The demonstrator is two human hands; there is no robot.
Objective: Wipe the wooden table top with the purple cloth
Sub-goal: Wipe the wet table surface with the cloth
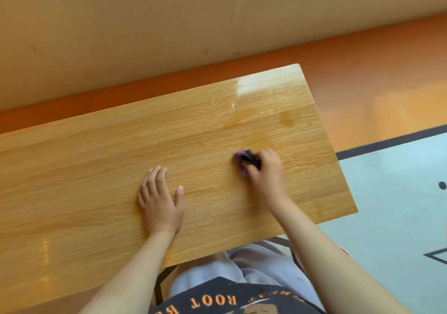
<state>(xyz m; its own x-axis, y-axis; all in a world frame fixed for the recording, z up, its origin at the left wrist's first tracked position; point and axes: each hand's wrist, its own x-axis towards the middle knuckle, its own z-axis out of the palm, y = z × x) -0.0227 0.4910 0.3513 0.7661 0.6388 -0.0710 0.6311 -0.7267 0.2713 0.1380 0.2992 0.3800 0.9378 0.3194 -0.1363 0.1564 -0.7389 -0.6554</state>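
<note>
While the left hand (159, 200) lies palm down with straight, slightly spread fingers on the wooden table top (96, 168), close to its near long edge, the right hand (266, 171) clenches the purple cloth (243, 162) and holds it against the table top, toward the right end. The cloth is bunched into a wad. Its exposed part protrudes from the curled fingers toward the table top's left end; its long axis cannot be told. A darker patch (287, 118) lies beyond the cloth, nearer the table top's far right corner.
</note>
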